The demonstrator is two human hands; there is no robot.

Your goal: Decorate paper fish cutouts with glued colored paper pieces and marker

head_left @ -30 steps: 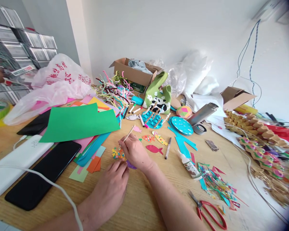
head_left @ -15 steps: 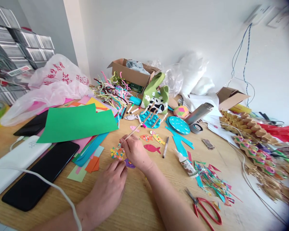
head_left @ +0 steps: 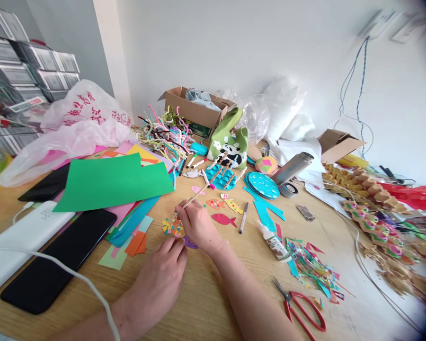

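Near the middle of the table my right hand is closed in a pinch around a thin wooden stick. The stick slants, its upper end pointing up and right; its lower end is hidden by the fingers. Below this hand is a purple paper cutout, partly covered. Small colourful paper scraps lie beside it, just left of the right hand. My left hand rests palm down, its bent fingertips pressed together at the cutout's near edge. Paper fish, including a red fish, lie just beyond.
Green paper, a white power bank and a black phone lie left. To the right are a glue bottle, shredded paper and red-handled scissors. A metal flask leans farther back.
Both hands stay nearly in place. The right hand and stick have shifted very slightly left, and the purple cutout is a little more covered.
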